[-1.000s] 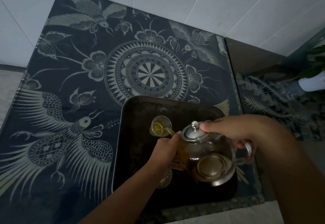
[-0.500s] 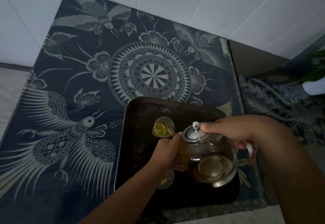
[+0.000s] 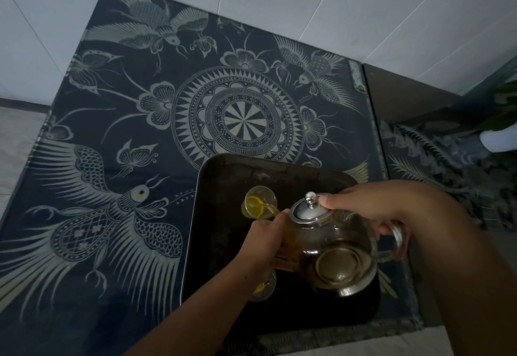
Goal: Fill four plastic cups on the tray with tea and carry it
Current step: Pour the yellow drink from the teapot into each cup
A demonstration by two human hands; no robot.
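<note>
A dark rectangular tray (image 3: 223, 187) lies on the patterned table. A glass teapot (image 3: 335, 255) with a steel lid is tilted left over the tray, and tea streams from its spout into a clear cup (image 3: 258, 204) holding yellow tea. My right hand (image 3: 386, 210) grips the teapot's handle, with one finger on the lid. My left hand (image 3: 268, 243) presses against the spout side of the teapot's body. A second clear cup (image 3: 264, 287) with a little tea shows partly under my left wrist. Any other cups are hidden.
The tray sits at the near right of a dark glass-topped table (image 3: 126, 159) with bird and flower patterns. White tiled walls stand behind. A lower dark surface (image 3: 405, 98) adjoins on the right, with a white pot (image 3: 500, 138) of green leaves.
The tea level in the far cup has risen as the pour goes on. Both hands and the teapot hold nearly the same pose; the view has shifted slightly.
</note>
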